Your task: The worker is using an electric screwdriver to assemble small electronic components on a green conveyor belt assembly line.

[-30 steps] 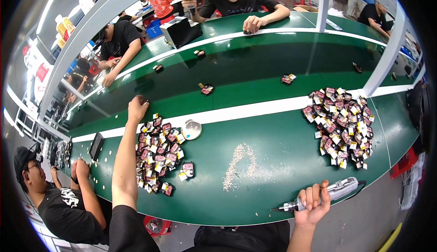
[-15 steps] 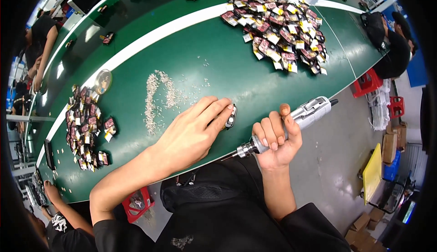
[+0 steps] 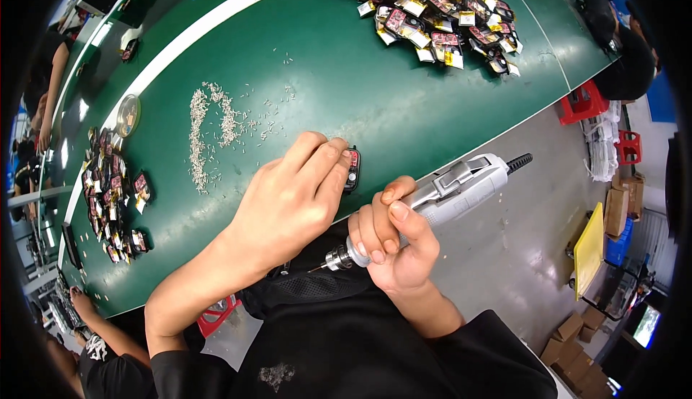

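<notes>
My left hand (image 3: pixel 292 201) reaches over the green table, its bent fingers gripping the left edge of a small black casing (image 3: pixel 353 169). A red circuit board shows in the casing's face; the rest of it is under my fingertips. My right hand (image 3: pixel 396 244) is wrapped round a grey-white electric screwdriver (image 3: pixel 465 186), just off the table's near edge. Its metal chuck and thin bit point down and left, apart from the casing. To the left of my left hand, many small loose screws (image 3: pixel 198 136) lie scattered in a curved heap.
A big pile of similar casings with yellow-and-white tabs (image 3: pixel 440 17) covers the far right of the table (image 3: pixel 288 10). Another pile (image 3: pixel 108 190) lies at the left, beside a round clear dish (image 3: pixel 128 115). Other people sit at left and far right. Red stools (image 3: pixel 582 103) stand beyond the edge.
The casing now shows its red board face up; before, silvery round parts showed. My right hand and the screwdriver have come left, nearer my left hand. The whole view has shifted.
</notes>
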`<state>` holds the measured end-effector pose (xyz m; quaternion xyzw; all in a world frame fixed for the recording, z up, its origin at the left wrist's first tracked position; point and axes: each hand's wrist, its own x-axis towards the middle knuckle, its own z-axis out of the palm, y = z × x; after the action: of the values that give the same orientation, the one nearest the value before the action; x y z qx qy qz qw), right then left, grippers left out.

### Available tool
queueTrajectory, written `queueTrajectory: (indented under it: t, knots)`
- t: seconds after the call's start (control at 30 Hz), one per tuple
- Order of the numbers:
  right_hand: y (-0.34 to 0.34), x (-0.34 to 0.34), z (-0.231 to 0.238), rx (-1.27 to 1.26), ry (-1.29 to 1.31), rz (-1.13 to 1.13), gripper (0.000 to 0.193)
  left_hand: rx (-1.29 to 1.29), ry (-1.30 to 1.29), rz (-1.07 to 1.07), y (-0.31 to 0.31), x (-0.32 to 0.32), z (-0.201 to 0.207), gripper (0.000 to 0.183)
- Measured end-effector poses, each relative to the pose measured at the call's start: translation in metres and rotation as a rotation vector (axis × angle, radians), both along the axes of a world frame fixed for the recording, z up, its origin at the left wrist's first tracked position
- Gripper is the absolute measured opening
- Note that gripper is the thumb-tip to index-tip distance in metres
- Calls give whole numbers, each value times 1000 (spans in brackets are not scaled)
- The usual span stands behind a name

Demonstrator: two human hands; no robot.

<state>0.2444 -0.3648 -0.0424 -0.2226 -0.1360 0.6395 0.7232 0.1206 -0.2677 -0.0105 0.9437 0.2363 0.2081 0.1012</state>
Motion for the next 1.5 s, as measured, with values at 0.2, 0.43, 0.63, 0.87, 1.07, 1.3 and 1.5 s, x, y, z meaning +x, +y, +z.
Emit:
queueTrajectory:
  t: [0.2,0.43,0.63,0.87,1.07,1.3,1.5]
  knots:
    - [-2,-9,-4,-148,27,-53,12,153,-50,-93,-5,0,-9,35]
    - [-1,-6,-6,-171,45,-14,11,233,75,-79,-13,1,-7,33]
    - [13,30,11,143,-58,64,14,201,108,-105,-13,-4,-11,37]
    - [58,81,51,361,-374,111,29,241,135,-156,-13,-8,-14,39]
    - [76,80,37,358,-455,143,32,248,112,-141,-13,-8,-19,38]
    - [78,76,32,317,-461,153,30,138,74,-108,-15,-6,-18,41]
    - [85,77,36,428,-561,326,27,86,-12,-122,-12,-6,-18,39]
